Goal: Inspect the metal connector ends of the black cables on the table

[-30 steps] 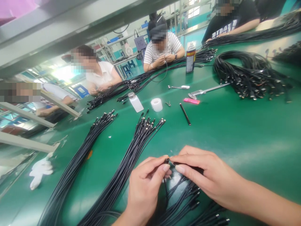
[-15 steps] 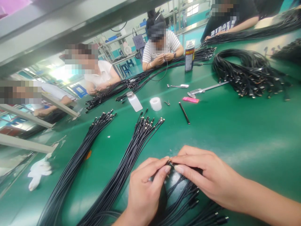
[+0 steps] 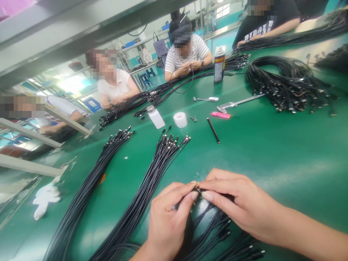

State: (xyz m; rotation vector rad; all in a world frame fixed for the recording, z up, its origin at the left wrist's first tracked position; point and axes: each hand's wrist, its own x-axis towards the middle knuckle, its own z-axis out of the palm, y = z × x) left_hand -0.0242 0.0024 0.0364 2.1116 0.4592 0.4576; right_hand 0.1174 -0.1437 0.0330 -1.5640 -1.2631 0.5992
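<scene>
My left hand [image 3: 168, 217] and my right hand [image 3: 241, 204] meet low in the view, their fingertips pinching a small metal-tipped cable connector [image 3: 198, 189] that is mostly hidden by my fingers. Beneath my hands lies a bundle of black cables [image 3: 212, 232] with plugs at its ends. Just left of my left hand runs a second black cable bundle [image 3: 141, 192], and a third [image 3: 92, 177] lies farther left, both on the green workbench mat [image 3: 285, 163].
Farther up the mat stand a spray can [image 3: 219, 65], a white bottle [image 3: 156, 117] and a tape roll [image 3: 180, 120]. A caliper [image 3: 239, 102], a black pen [image 3: 213, 130] and a large coiled cable heap [image 3: 285, 83] lie nearby. Several co-workers sit across, handling cables.
The whole scene has shifted slightly in the picture with a small head movement. My hands have barely moved, and their fingertips stay together on the connector.
</scene>
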